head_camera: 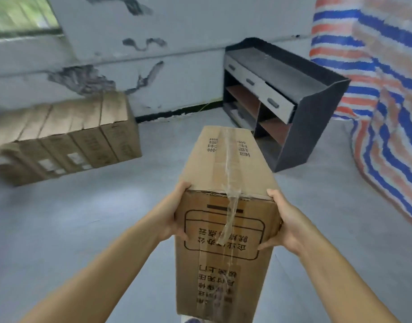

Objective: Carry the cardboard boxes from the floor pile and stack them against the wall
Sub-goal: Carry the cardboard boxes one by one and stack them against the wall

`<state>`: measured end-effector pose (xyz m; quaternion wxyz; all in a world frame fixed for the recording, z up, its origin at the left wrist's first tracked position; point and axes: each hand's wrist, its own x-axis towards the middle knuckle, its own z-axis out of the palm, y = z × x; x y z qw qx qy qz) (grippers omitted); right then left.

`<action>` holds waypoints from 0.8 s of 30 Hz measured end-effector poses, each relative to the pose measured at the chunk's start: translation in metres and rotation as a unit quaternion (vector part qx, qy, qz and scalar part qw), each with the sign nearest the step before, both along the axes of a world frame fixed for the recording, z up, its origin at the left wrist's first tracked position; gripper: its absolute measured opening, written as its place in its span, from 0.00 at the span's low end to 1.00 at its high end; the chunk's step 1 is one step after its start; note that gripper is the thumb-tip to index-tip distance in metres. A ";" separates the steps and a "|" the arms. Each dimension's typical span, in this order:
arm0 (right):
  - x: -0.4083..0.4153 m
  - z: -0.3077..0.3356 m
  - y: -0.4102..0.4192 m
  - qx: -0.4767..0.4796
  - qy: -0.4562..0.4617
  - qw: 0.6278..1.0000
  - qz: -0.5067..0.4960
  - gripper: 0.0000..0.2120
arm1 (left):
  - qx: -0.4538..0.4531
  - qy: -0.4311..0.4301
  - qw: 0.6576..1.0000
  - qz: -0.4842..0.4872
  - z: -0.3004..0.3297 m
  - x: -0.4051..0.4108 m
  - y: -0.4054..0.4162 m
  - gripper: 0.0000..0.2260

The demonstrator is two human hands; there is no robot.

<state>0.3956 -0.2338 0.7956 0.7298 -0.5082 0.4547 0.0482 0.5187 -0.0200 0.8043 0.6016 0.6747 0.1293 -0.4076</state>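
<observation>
I hold a long brown cardboard box (226, 173) in front of me, off the floor, its taped top facing up and its printed end towards me. My left hand (174, 213) grips its left near edge, thumb on the printed end face. My right hand (284, 220) grips the right near edge, thumb on the printed end face. A row of several similar cardboard boxes (67, 134) stands side by side on the floor against the grey wall (177, 73) at the left.
A black low cabinet (291, 106) with grey drawers and open shelves stands against the wall at the right. A red, white and blue striped tarp (384, 94) covers something at the far right. Grey floor (83, 217) lies between me and the boxes.
</observation>
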 end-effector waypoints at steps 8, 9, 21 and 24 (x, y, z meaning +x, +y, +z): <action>0.103 -0.001 0.089 -0.012 -0.004 0.986 0.163 0.19 | -0.014 0.007 0.984 0.176 -0.014 0.030 0.121 0.19; 0.119 -0.003 0.102 -0.011 -0.004 0.985 0.175 0.18 | -0.016 0.008 0.981 0.191 -0.017 0.039 0.135 0.19; 0.297 -0.013 0.222 0.000 0.002 0.971 0.241 0.12 | -0.006 0.011 0.969 0.248 -0.019 0.185 0.260 0.16; 0.332 -0.008 0.228 -0.002 -0.003 0.971 0.239 0.10 | -0.005 0.010 0.968 0.249 -0.015 0.223 0.266 0.17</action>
